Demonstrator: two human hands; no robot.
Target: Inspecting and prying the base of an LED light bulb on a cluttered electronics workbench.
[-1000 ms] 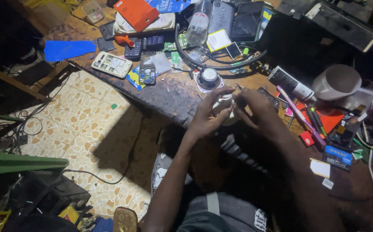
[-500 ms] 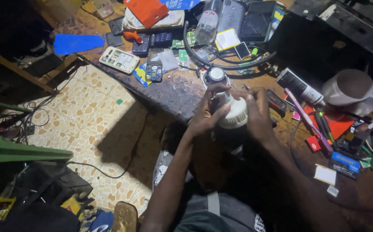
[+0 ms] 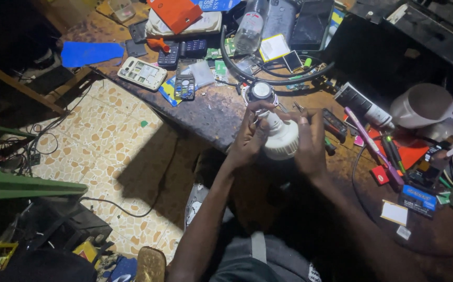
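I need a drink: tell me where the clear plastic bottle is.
In the head view, the clear plastic bottle lies at the bench's far edge, between the orange booklet and the dark tablet.

Both my hands on a white bulb

My left hand [image 3: 250, 138] and right hand [image 3: 310, 143] grip the white bulb [image 3: 281, 138] above the cluttered tabletop [image 3: 210, 112]; a round lamp [image 3: 260, 91] sits just beyond them.

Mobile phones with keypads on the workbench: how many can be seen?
3. A white phone lies near the bench's left edge, a small dark phone just right of it, and a black phone behind them. Clutter may hide more.
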